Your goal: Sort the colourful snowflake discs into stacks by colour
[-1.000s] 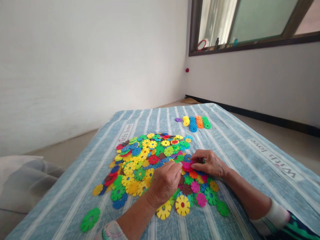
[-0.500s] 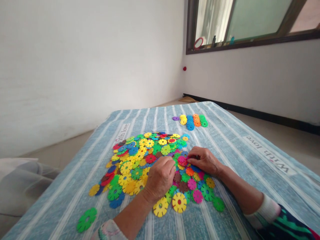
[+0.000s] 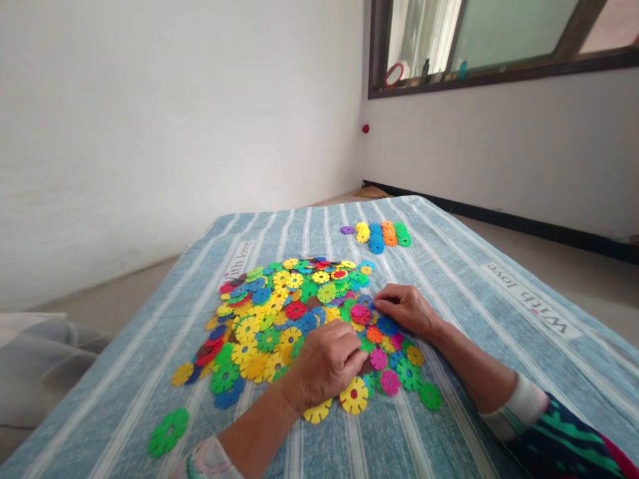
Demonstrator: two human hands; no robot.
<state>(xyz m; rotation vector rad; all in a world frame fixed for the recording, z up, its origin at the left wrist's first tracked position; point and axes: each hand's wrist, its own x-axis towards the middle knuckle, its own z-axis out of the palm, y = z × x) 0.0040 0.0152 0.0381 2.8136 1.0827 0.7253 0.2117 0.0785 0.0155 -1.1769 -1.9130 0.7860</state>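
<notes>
A wide heap of notched plastic snowflake discs in yellow, green, blue, red and pink covers the middle of the bed cover. Over its near part, my left hand is closed with the fingers curled down; whatever they grip is hidden. My right hand rests at the heap's right edge, thumb and fingers drawn together beside a blue disc. I cannot make out anything between them. A pink disc and an orange disc lie between the hands. Near the left wrist is a yellow disc.
Beyond the heap, overlapping rows of blue discs, orange discs, green discs and yellow discs lie beside one purple disc. A lone green disc sits at the front left on the striped cover.
My left hand has shifted slightly right and nearer to me across the heap. My right hand has drawn back from the pink disc toward the heap's edge. The view has tilted slightly down.
</notes>
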